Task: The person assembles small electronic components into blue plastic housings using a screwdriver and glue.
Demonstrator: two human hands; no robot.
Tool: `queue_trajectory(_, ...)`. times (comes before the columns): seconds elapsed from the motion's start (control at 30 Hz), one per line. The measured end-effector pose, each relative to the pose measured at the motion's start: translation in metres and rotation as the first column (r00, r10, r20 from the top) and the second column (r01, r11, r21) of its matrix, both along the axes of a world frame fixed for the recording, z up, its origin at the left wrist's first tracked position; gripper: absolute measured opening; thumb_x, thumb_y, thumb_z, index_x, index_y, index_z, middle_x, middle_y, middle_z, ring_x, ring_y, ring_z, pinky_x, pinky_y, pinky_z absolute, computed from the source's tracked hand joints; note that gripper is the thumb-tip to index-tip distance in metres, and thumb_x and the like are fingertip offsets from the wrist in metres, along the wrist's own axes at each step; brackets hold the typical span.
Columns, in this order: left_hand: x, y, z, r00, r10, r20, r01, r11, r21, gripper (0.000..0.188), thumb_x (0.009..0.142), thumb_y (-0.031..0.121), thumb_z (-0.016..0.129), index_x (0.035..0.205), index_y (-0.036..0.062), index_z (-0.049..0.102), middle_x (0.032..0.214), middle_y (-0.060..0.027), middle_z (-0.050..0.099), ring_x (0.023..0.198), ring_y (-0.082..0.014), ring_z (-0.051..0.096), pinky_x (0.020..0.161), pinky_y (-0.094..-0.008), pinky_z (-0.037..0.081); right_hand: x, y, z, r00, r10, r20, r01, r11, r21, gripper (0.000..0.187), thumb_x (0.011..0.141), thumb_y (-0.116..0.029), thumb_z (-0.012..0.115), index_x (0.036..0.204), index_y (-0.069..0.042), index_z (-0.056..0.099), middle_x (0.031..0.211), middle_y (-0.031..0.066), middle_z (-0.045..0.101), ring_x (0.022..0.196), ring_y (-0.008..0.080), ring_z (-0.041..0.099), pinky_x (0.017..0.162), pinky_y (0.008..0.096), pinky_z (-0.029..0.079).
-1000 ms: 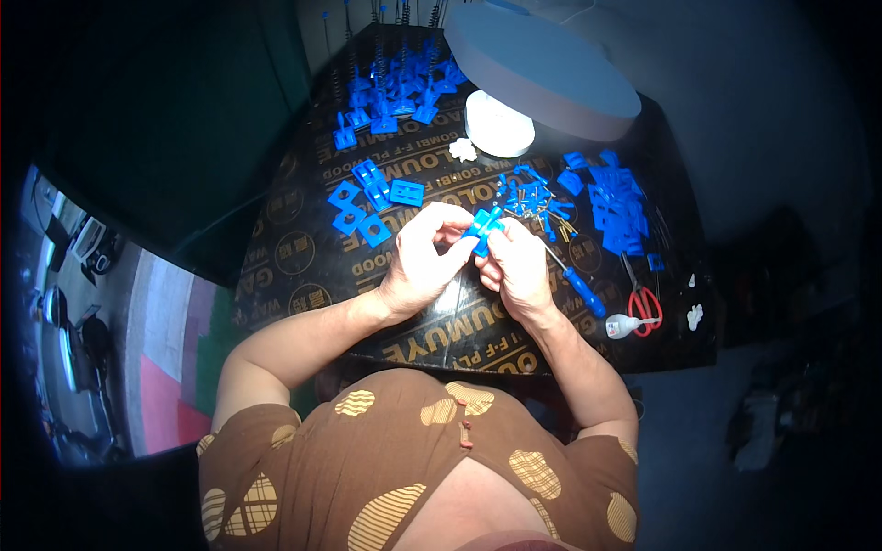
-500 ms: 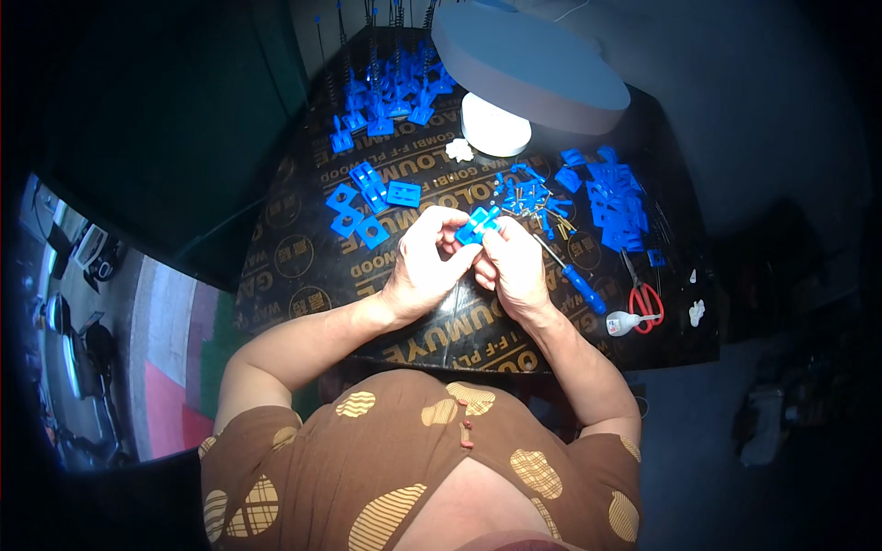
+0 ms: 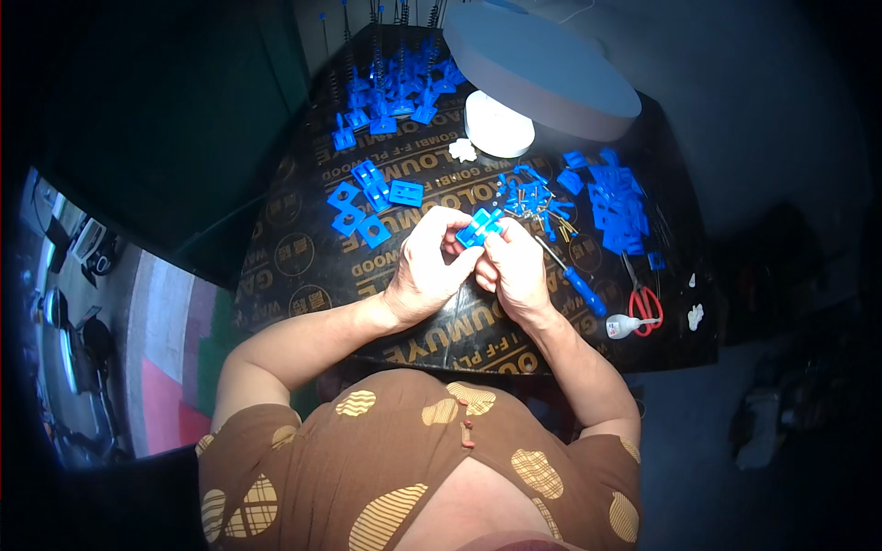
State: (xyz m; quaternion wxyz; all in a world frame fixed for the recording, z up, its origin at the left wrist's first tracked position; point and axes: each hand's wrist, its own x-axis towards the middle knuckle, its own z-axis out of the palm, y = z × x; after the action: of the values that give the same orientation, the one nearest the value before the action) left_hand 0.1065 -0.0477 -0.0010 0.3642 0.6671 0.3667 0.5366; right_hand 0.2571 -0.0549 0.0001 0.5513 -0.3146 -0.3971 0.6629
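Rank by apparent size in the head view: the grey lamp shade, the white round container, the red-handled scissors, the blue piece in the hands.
1. grey lamp shade, though nearest the camera
2. white round container
3. red-handled scissors
4. blue piece, partly hidden by fingers, so its place against the scissors is unsure

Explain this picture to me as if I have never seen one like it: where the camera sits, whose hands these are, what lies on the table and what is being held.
There is no machine here. The single view comes from a wide fisheye camera worn on a person's head, looking down, so straight edges bend near the rim. The forearms entering from below are the wearer's own. The left hand and right hand meet over a dark printed board and together hold a small blue plastic part. Around them lie flat blue pieces, a heap of blue parts, assembled blue pieces with upright rods, a blue-handled screwdriver, red-handled scissors, a small white bottle and a round white container under a lamp shade.
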Motion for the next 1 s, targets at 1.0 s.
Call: queue_trajectory(1.0,-0.0054,0.0061,0.0035,0.992,-0.034,0.123,0.069,0.953,-0.293,0.029,0.082,0.002,0.067,0.108,-0.0027,0.056,0.080,-0.0017,0.059,0.067,-0.0035,0.053,0.062,-0.0198,0.046,0.0018,-0.0007,0.0007,0.999,0.048,-0.011,-0.048,0.998,-0.026,0.025,0.099,-0.021,0.049,0.088,0.001,0.051,0.071,0.0056,0.056,0.050,0.0059,0.044,0.043,0.0200,0.038)
